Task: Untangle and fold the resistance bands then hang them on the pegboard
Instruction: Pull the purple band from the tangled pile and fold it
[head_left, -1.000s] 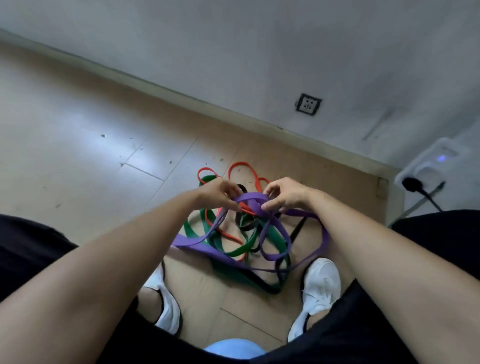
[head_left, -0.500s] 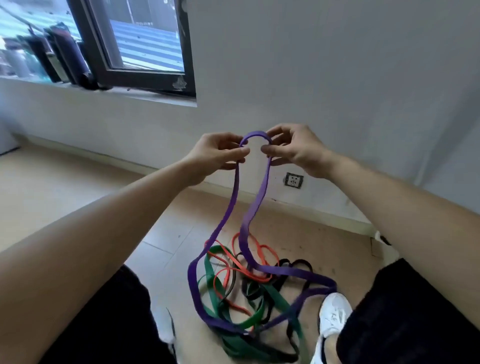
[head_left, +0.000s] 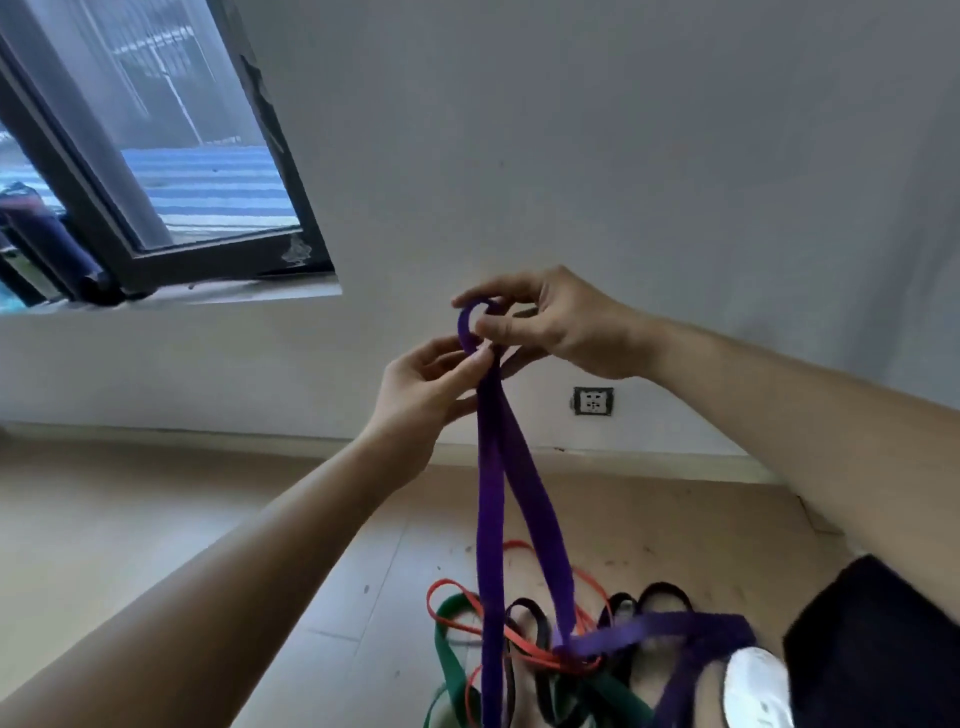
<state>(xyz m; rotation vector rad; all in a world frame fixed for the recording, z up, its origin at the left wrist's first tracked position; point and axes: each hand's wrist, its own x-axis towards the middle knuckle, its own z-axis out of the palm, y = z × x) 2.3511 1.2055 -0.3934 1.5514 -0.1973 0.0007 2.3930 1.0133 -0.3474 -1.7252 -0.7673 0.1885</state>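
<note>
I am working on the untangling step, holding the purple band up in front of the wall, well above the floor. My right hand is pinching the small loop at the band's top between thumb and forefinger. My left hand, just below it, is pinching the two strands together. Both strands are hanging down into the heap on the floor beside my white shoe, where the purple band is crossing the orange band, the green band and the black band. I judge it is not free yet, since its lower part is lying among the others. Next I am going to need to draw it clear without dragging the orange one along, then fold it. No pegboard is showing.
</note>
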